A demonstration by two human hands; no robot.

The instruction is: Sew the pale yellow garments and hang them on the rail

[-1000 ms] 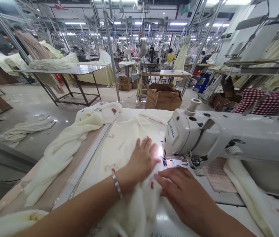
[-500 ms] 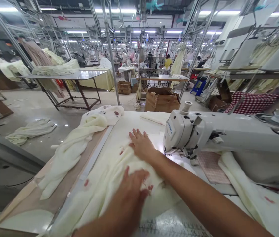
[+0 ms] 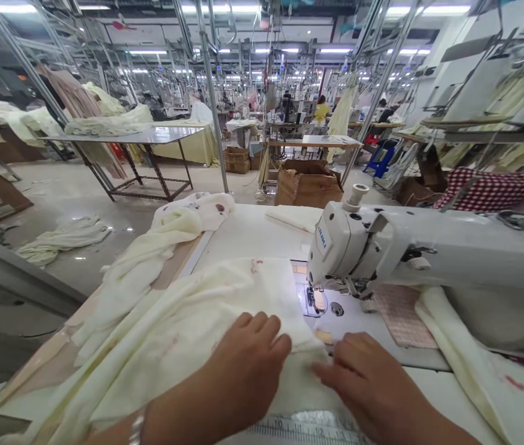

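My left hand (image 3: 243, 361) lies palm down on a cream fabric piece (image 3: 188, 321) spread over the sewing table (image 3: 253, 232), fingers bent over its right edge. My right hand (image 3: 359, 377) rests beside it at the fabric's near right corner, fingers curled and pinching the edge. A white sewing machine (image 3: 382, 247) stands just beyond, its needle plate (image 3: 315, 300) lit and bare, a short way from both hands.
More cream fabric (image 3: 160, 244) is heaped at the table's left edge and another strip (image 3: 470, 364) hangs at the right. A ruler strip (image 3: 299, 429) runs along the near edge. Cardboard boxes (image 3: 306, 182), metal tables and distant workers fill the floor beyond.
The fabric has been drawn back toward me and laid flatter. My right hand pulled back from the far side near the machine to the near corner; my left hand now rests on the fabric's edge.
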